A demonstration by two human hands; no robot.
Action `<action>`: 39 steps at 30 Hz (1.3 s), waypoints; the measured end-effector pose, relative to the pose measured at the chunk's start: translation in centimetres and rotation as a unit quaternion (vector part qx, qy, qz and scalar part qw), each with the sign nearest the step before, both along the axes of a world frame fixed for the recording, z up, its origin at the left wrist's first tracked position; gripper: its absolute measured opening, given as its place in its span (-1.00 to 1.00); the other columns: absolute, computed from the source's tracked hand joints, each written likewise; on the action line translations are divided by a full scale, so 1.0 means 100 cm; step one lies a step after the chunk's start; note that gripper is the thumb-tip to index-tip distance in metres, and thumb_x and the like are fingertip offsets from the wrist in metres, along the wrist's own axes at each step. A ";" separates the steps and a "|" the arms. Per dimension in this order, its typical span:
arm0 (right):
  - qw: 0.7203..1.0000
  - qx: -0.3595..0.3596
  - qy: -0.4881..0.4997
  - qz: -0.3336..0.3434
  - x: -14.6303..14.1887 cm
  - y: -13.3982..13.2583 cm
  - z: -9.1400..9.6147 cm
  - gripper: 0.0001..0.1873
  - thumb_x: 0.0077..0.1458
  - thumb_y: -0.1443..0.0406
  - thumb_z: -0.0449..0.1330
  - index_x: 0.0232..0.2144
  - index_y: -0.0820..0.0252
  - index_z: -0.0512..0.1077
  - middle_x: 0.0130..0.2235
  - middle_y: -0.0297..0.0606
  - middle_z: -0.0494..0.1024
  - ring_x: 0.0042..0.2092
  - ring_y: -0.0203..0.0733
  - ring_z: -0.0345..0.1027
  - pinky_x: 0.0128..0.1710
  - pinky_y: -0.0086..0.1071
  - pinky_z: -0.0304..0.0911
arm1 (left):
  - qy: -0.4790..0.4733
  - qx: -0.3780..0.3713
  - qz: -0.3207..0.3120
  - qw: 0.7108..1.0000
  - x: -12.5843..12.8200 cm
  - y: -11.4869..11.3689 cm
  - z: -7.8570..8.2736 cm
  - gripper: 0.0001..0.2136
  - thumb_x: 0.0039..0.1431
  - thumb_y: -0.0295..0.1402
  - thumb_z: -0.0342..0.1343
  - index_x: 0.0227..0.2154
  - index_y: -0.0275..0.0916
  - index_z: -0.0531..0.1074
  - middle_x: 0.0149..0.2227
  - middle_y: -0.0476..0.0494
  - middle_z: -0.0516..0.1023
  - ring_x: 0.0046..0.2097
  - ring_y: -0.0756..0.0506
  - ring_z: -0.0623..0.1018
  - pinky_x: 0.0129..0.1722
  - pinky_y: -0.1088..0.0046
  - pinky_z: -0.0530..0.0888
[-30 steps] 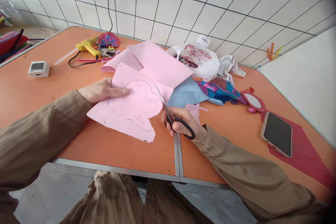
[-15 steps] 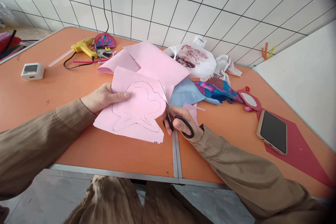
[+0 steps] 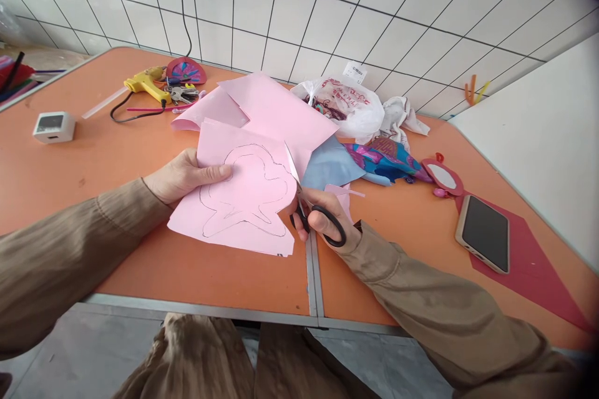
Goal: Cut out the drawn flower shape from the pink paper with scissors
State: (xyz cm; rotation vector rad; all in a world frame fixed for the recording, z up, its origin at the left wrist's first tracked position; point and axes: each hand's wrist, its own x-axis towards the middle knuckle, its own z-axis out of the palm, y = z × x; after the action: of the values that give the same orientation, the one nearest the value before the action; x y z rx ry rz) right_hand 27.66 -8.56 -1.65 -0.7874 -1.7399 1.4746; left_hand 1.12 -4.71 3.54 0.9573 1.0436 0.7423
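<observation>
A sheet of pink paper (image 3: 243,230) bearing a dark hand-drawn outline is pinched in my left hand (image 3: 185,176), thumb on top and fingers hidden beneath. My right hand (image 3: 327,215) has its thumb and fingers through the black handles of a pair of scissors (image 3: 334,227). Their blades are parted at the sheet's right edge, pointing away from me; the lower blade is hidden by the paper. A cut notch shows along the drawn line near the blades. Behind lies a larger piece of pink paper (image 3: 281,106), partly curled on the left.
On the orange table (image 3: 224,280) lie a yellow glue gun (image 3: 147,82), keys (image 3: 183,95) and a white cube (image 3: 54,127) to the left. A plastic bag (image 3: 358,106), blue sheet (image 3: 332,162) and patterned cloth (image 3: 386,159) sit behind; a phone (image 3: 485,232) rests on red paper (image 3: 538,268) at right.
The sheet has shifted very slightly right against the scissors. Both hands keep their hold, and the view has moved a little.
</observation>
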 end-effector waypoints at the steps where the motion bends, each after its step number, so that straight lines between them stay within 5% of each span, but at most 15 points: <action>1: 1.000 0.000 0.002 0.002 0.000 0.000 0.000 -0.41 0.09 -0.20 0.16 -0.30 0.23 0.34 -0.63 -0.42 0.32 -0.60 -0.34 0.19 -0.57 -0.40 0.08 | -0.004 0.001 0.002 1.000 0.000 0.000 0.001 -0.88 -0.07 -0.35 0.45 -0.52 -0.26 0.65 -0.49 -0.09 0.67 -0.48 -0.11 0.65 -0.39 0.44 0.65; 8: 1.000 0.013 0.004 0.003 -0.001 0.000 0.001 -0.44 0.10 -0.19 0.17 -0.33 0.21 0.34 -0.65 -0.42 0.32 -0.62 -0.34 0.18 -0.59 -0.41 0.07 | -0.025 -0.006 0.005 1.000 0.001 -0.003 0.002 -0.81 -0.13 -0.31 0.50 -0.52 -0.30 0.64 -0.50 -0.07 0.68 -0.49 -0.05 0.63 -0.48 0.61 0.60; 16: 1.000 -0.012 -0.017 0.001 0.000 0.000 0.001 -0.39 0.05 -0.23 0.19 -0.35 0.22 0.32 -0.64 -0.43 0.31 -0.62 -0.35 0.21 -0.60 -0.44 0.07 | -0.009 0.002 -0.004 1.000 -0.002 -0.001 0.005 -0.87 -0.11 -0.45 0.47 -0.49 -0.31 0.63 -0.50 -0.06 0.68 -0.48 -0.05 0.63 -0.41 0.54 0.62; 27: 0.999 -0.027 -0.033 0.029 0.001 0.003 0.002 -0.36 0.00 -0.24 0.22 -0.36 0.26 0.33 -0.56 -0.45 0.27 -0.62 -0.39 0.23 -0.64 -0.47 0.06 | -0.016 0.004 -0.016 1.000 -0.008 0.001 0.011 -0.83 -0.10 -0.38 0.48 -0.44 -0.32 0.64 -0.47 -0.05 0.70 -0.44 -0.04 0.65 -0.29 0.54 0.63; 32: 0.998 -0.024 -0.033 0.042 0.002 0.004 0.004 -0.36 0.01 -0.22 0.23 -0.35 0.29 0.35 -0.54 -0.43 0.28 -0.62 -0.41 0.22 -0.64 -0.49 0.07 | -0.010 0.021 -0.015 1.000 -0.012 0.004 0.009 -0.94 0.04 -0.46 0.39 -0.44 -0.34 0.63 -0.49 -0.04 0.69 -0.45 -0.03 0.66 -0.07 0.39 0.61; 39: 0.998 0.000 -0.037 0.052 0.000 0.004 0.007 -0.37 0.03 -0.22 0.21 -0.38 0.27 0.34 -0.57 -0.45 0.27 -0.62 -0.43 0.18 -0.66 -0.52 0.07 | -0.003 0.036 -0.045 0.998 -0.018 0.008 0.008 -0.97 0.13 -0.53 0.29 -0.40 -0.36 0.61 -0.49 -0.06 0.68 -0.40 -0.15 0.70 -0.01 0.14 0.58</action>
State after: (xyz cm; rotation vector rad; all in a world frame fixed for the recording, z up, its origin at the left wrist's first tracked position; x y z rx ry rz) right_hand 27.62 -8.18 -0.95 -0.7711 -1.8614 1.5316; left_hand -0.64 -3.89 4.30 1.0567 0.9677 0.7106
